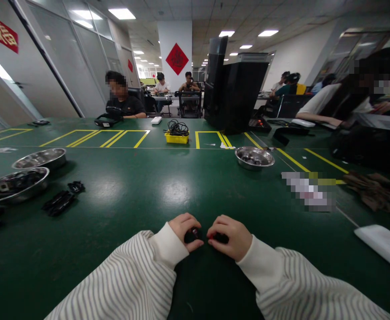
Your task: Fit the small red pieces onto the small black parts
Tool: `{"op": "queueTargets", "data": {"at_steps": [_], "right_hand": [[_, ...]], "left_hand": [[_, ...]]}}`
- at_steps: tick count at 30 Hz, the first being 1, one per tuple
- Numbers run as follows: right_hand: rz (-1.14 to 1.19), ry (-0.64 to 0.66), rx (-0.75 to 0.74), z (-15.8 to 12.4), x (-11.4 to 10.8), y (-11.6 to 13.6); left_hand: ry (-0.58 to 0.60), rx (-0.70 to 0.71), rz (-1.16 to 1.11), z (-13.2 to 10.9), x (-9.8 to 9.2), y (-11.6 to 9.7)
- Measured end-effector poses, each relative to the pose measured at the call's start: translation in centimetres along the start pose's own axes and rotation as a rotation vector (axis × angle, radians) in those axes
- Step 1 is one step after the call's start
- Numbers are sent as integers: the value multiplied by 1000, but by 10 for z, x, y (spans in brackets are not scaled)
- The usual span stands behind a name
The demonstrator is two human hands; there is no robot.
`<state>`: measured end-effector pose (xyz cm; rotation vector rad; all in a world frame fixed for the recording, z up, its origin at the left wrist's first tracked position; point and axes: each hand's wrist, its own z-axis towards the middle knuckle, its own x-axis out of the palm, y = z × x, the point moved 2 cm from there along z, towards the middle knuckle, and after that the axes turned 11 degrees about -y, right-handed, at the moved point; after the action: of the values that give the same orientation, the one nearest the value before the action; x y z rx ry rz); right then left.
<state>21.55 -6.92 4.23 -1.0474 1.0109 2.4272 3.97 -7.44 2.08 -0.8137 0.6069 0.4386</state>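
Observation:
Low over the near middle of the green table (138, 178), my left hand (184, 230) curls round a small dark rounded piece (194, 233) with a reddish glint. Its exact kind does not show. Just to the right, my right hand (232, 235) is closed in a pinch, and a bit of red (211, 237) shows at the fingertips. Most of what this hand holds is hidden. A narrow gap separates the two hands.
Two metal bowls (41, 157) and small black bundles (59, 202) lie left. Another metal bowl (255, 165) with shiny parts is ahead right, near a yellow basket (177, 138) of cables. A white object (384, 246) and brown cloth (378, 191) lie right. People sit beyond.

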Motion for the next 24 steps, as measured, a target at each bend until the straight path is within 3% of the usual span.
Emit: {"op": "queueTargets", "data": {"at_steps": [9,17,24], "right_hand": [[-45,-34,47,1,-3,-4],[-48,-123,80,0,-2,-5],[-57,-103,148,1,-4,-7]], "left_hand": [[134,107,-129,0,-2,5],[112,174,-58,3,-1,7],[50,92,-28,2,-2,4]]}}
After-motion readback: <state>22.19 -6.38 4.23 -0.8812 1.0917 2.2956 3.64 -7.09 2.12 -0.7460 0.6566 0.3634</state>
